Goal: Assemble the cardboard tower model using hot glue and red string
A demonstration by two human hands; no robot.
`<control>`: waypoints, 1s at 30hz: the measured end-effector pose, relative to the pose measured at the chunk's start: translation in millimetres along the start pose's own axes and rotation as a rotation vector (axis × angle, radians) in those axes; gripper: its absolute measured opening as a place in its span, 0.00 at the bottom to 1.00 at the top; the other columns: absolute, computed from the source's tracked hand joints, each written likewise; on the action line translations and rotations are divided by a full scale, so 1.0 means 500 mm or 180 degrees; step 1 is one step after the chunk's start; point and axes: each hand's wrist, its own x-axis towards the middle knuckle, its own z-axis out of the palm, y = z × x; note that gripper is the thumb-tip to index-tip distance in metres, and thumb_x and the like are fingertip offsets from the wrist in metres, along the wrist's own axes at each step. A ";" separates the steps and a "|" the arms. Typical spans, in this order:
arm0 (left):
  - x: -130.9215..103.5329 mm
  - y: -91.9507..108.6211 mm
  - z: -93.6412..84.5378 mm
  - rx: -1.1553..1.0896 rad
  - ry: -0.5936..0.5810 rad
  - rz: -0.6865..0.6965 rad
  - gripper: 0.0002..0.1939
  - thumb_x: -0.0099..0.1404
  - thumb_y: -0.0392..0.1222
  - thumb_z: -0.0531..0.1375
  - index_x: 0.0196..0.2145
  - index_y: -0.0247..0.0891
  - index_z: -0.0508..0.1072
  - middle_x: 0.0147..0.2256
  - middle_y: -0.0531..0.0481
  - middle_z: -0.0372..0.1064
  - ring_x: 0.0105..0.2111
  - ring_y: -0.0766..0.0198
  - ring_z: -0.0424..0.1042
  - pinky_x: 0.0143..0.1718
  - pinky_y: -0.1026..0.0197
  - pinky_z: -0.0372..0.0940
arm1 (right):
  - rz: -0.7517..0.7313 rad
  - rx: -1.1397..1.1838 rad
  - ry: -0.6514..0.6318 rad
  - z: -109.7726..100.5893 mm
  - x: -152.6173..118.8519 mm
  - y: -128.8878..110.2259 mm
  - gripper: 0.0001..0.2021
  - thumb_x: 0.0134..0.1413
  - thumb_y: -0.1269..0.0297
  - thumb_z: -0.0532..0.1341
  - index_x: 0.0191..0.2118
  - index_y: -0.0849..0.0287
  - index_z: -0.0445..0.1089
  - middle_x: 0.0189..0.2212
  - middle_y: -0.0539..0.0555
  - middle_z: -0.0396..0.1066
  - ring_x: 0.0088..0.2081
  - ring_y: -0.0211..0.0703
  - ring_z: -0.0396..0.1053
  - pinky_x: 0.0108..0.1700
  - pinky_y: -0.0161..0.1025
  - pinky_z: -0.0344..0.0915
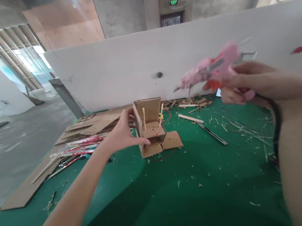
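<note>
Steadying the box [152,112], the left hand [125,132] has fingers pinching its side; the right hand [245,81] clasps a glue gun [214,67]. Sticks [144,120] stand on it; gluing seems unfinished.

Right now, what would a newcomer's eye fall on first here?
Probably the pink glue gun, raised in the right hand above the green table. Next, near the table's far edge, the small cardboard construction, which the left hand grips at its left side. To its right lies a utility knife.
</note>
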 end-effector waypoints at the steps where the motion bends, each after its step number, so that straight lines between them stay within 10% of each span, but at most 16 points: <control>1: -0.001 0.001 0.000 -0.0003 0.0008 0.0035 0.53 0.44 0.54 0.74 0.60 0.41 0.50 0.58 0.35 0.56 0.54 0.43 0.64 0.53 0.43 0.64 | -0.0161 -0.0109 -0.0408 0.005 -0.003 -0.009 0.28 0.56 0.40 0.54 0.15 0.55 0.56 0.15 0.51 0.59 0.19 0.35 0.56 0.24 0.39 0.55; 7: -0.004 0.001 0.017 -0.0053 0.0150 -0.0025 0.50 0.51 0.54 0.70 0.64 0.45 0.49 0.60 0.37 0.55 0.54 0.44 0.65 0.53 0.44 0.66 | -0.0155 -0.0428 -0.1126 0.085 0.034 -0.039 0.22 0.55 0.46 0.58 0.19 0.56 0.59 0.17 0.49 0.64 0.21 0.36 0.63 0.29 0.39 0.59; 12: 0.001 -0.012 0.030 -0.0180 0.0291 -0.0395 0.62 0.54 0.53 0.69 0.68 0.47 0.28 0.61 0.35 0.54 0.57 0.41 0.62 0.54 0.39 0.64 | -0.0131 -0.0257 -0.1376 0.130 0.063 -0.019 0.20 0.56 0.47 0.59 0.22 0.55 0.59 0.18 0.49 0.67 0.22 0.37 0.65 0.29 0.39 0.59; 21: 0.000 -0.021 0.018 -0.0346 -0.0230 -0.0120 0.67 0.50 0.50 0.72 0.68 0.52 0.24 0.68 0.37 0.37 0.65 0.38 0.49 0.60 0.37 0.58 | -0.0113 -0.0253 -0.1188 0.154 0.080 -0.004 0.22 0.55 0.44 0.59 0.23 0.56 0.57 0.20 0.49 0.69 0.22 0.36 0.66 0.26 0.36 0.58; 30: 0.002 -0.015 0.019 -0.0282 -0.0143 -0.0135 0.64 0.53 0.49 0.69 0.68 0.48 0.23 0.67 0.37 0.43 0.65 0.41 0.52 0.62 0.40 0.56 | -0.0194 -0.0134 -0.1101 0.153 0.072 -0.014 0.21 0.56 0.45 0.59 0.23 0.56 0.55 0.19 0.48 0.68 0.21 0.36 0.66 0.26 0.36 0.58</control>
